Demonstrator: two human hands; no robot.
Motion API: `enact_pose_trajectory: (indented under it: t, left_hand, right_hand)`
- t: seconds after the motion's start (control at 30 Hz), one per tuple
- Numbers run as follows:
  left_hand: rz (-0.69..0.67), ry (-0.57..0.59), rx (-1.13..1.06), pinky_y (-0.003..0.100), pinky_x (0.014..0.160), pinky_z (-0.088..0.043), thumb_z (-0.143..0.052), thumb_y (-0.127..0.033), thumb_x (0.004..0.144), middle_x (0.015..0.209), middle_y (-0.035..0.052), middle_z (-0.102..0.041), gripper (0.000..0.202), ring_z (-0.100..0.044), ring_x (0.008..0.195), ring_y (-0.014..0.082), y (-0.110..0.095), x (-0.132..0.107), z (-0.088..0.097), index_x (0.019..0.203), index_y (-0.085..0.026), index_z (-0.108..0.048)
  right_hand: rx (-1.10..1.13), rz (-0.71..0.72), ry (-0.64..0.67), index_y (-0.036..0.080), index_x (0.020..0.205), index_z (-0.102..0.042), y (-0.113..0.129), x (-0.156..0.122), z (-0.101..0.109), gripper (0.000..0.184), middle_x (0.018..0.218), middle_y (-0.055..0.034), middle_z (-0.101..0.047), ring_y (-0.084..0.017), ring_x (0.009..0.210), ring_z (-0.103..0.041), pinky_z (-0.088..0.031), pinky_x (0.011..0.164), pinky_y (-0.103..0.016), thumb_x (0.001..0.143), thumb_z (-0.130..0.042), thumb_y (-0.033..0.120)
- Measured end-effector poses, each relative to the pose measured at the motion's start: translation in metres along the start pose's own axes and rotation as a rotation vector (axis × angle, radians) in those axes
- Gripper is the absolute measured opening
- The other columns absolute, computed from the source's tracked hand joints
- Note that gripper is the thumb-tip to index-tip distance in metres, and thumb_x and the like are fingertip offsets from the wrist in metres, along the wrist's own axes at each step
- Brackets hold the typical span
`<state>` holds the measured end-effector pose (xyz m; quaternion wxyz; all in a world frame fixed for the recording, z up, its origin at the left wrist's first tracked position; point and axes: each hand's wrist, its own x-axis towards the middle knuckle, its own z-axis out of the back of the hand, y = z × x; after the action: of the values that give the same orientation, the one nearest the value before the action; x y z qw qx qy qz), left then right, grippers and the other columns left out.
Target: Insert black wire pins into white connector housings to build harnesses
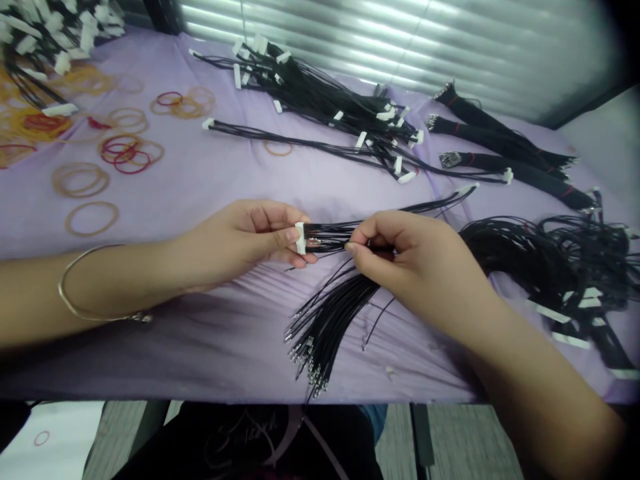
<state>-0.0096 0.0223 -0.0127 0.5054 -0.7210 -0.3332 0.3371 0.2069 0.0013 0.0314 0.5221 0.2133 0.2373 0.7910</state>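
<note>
My left hand [273, 233] pinches a white connector housing [301, 239] between thumb and fingers. Several thin black wires run rightward out of that housing. Just to its right, my right hand [395, 247] is closed, thumb against forefinger, on a black wire [334, 247] near the housing; the wire's very end is too small to make out. Beneath the right hand lies a loose fan of black wires [333, 313] with bare metal terminals pointing toward the table's near edge. Past the right hand, the wires of the held harness end at a pale tip [467, 190].
Finished-looking harnesses with white connectors [320, 87] are heaped at the back. Tied black wire bundles [500, 137] lie back right, with a tangled wire pile [550, 260] at right. Rubber bands [80, 180] are scattered left on the purple cloth [200, 360]. More connectors [60, 33] pile up far left.
</note>
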Motion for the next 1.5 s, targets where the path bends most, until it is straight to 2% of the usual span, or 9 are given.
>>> enact_pose_trajectory:
  t: [0.1,0.37,0.63,0.8,1.07,1.3,1.5]
  left_hand:
    - [-0.006,0.015,0.036,0.013,0.071,-0.055,-0.068,-0.024,0.087,0.082,0.0044,-0.073,0.011,-0.067,0.073,0.0086,0.0,0.0,0.001,0.089,-0.014,-0.072]
    - [-0.011,0.02,0.06,0.014,0.071,-0.055,-0.065,-0.021,0.089,0.082,0.0038,-0.072,0.01,-0.066,0.073,0.0088,-0.001,-0.002,0.001,0.091,-0.015,-0.073]
    - [-0.019,0.009,0.061,0.015,0.068,-0.056,-0.067,-0.022,0.087,0.081,0.0038,-0.072,0.01,-0.067,0.071,0.0093,-0.001,0.0,0.001,0.091,-0.014,-0.072]
    - [-0.025,0.002,0.097,0.015,0.068,-0.055,-0.067,-0.022,0.087,0.081,0.0036,-0.072,0.01,-0.066,0.071,0.0094,-0.002,-0.001,-0.001,0.091,-0.015,-0.072]
    - [-0.043,0.005,0.144,0.016,0.067,-0.055,-0.067,-0.023,0.087,0.079,0.0035,-0.072,0.011,-0.066,0.069,0.0101,-0.002,-0.002,0.0,0.093,-0.015,-0.072]
    - [-0.04,0.025,0.161,0.014,0.067,-0.055,-0.064,-0.02,0.088,0.078,0.0025,-0.071,0.009,-0.066,0.069,0.0086,-0.004,-0.002,-0.001,0.09,-0.014,-0.072]
    - [-0.036,0.01,0.169,0.016,0.067,-0.056,-0.066,-0.022,0.087,0.078,0.0031,-0.071,0.01,-0.066,0.069,0.0098,-0.006,-0.003,-0.002,0.09,-0.014,-0.072]
  right_hand:
    - [0.039,-0.023,0.037,0.017,0.069,-0.063,0.002,-0.001,0.0,0.01,0.058,0.004,-0.057,-0.007,0.05,-0.047,-0.034,0.05,-0.023,0.078,-0.058,0.018]
    - [-0.012,0.02,0.002,0.017,0.069,-0.061,0.002,0.0,-0.005,0.01,0.062,0.0019,-0.061,-0.009,0.055,-0.05,-0.036,0.057,-0.024,0.078,-0.057,0.015]
    - [-0.038,0.112,-0.092,0.018,0.069,-0.059,0.002,-0.003,-0.007,0.009,0.065,0.0009,-0.061,-0.009,0.058,-0.051,-0.038,0.057,-0.024,0.074,-0.058,0.011]
    - [-0.042,0.116,-0.12,0.019,0.068,-0.058,0.003,-0.006,-0.008,0.01,0.066,0.0008,-0.061,-0.01,0.059,-0.052,-0.039,0.058,-0.025,0.074,-0.058,0.011]
    - [-0.039,0.072,-0.114,0.018,0.065,-0.059,0.007,-0.005,-0.01,0.01,0.062,0.0016,-0.062,-0.01,0.057,-0.053,-0.037,0.056,-0.024,0.072,-0.059,0.011]
    - [0.057,-0.01,-0.036,0.018,0.065,-0.06,0.008,-0.005,-0.01,0.01,0.059,0.0028,-0.061,-0.008,0.052,-0.051,-0.038,0.053,-0.023,0.073,-0.058,0.012]
    - [0.073,-0.023,-0.022,0.019,0.064,-0.06,0.008,-0.004,-0.009,0.011,0.058,0.003,-0.061,-0.008,0.052,-0.05,-0.037,0.052,-0.023,0.073,-0.057,0.012]
